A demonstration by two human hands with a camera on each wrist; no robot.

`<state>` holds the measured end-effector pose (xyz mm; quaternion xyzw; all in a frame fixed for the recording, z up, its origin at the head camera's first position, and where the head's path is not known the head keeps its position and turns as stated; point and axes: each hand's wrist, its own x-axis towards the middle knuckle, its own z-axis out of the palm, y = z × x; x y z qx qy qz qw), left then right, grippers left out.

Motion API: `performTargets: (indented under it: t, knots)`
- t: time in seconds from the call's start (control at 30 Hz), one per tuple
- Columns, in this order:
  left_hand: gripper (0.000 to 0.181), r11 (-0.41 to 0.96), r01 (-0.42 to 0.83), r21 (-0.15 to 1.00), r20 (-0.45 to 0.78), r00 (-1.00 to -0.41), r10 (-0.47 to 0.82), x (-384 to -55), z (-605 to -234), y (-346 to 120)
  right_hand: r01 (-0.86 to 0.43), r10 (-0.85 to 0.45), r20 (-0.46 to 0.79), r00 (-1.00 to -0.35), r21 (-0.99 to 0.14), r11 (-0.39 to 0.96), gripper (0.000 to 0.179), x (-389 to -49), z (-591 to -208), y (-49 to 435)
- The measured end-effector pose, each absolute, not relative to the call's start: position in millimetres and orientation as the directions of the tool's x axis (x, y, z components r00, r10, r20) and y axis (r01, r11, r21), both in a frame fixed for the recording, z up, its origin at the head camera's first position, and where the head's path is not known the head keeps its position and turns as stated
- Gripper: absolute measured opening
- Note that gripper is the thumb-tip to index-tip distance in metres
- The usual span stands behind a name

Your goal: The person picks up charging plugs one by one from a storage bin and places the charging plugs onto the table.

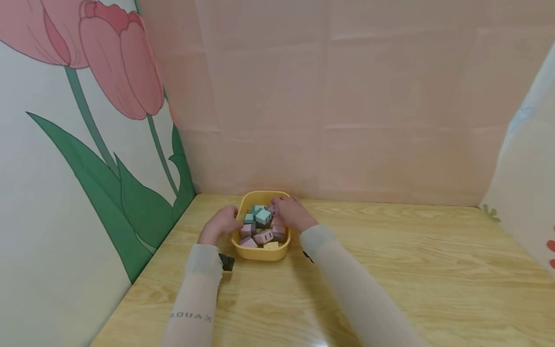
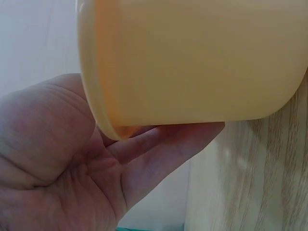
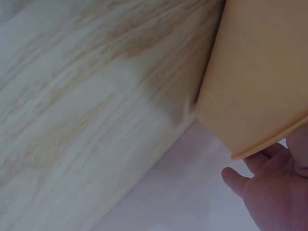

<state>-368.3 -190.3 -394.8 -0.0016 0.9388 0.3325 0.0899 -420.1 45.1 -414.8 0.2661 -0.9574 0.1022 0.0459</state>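
A yellow plastic basket (image 1: pixel 261 254) with rounded corners stands on the table near the back wall. My left hand (image 1: pixel 222 222) grips its left rim, with the thumb over the edge and the fingers along the outer wall, as the left wrist view shows. Inside lie several small two-tone cubes in mint, purple, pink and yellow; a purple cube (image 1: pixel 263 236) and a mint cube (image 1: pixel 263 216) show dark slots. My right hand (image 1: pixel 294 212) reaches over the far right rim, its fingers at a pale purple cube (image 1: pixel 272 209). In the right wrist view the rim hides its fingertips.
The wood-grain table (image 1: pixel 412 270) extends to the right and toward me. A pink sheet (image 1: pixel 347 106) hangs close behind the basket. On the left stands a white panel with printed tulips (image 1: pixel 125 62), and another pale panel (image 1: pixel 529 178) is on the right.
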Motion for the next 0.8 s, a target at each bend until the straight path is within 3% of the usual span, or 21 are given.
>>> performTargets:
  t: [0.47,0.8]
  knots:
    - [0.033,0.795,-0.063,0.604,-0.179,-0.982,0.058,-365.4,-392.8,-190.3,-0.473,-0.461,0.140,-0.876,-0.067,0.878,0.034,-413.8,-417.3,37.4]
    - [0.029,0.781,-0.073,0.621,-0.184,-0.981,0.055,-366.8,-393.0,-188.7,-0.443,-0.416,0.174,-0.893,-0.162,0.882,0.038,-414.4,-413.6,46.4]
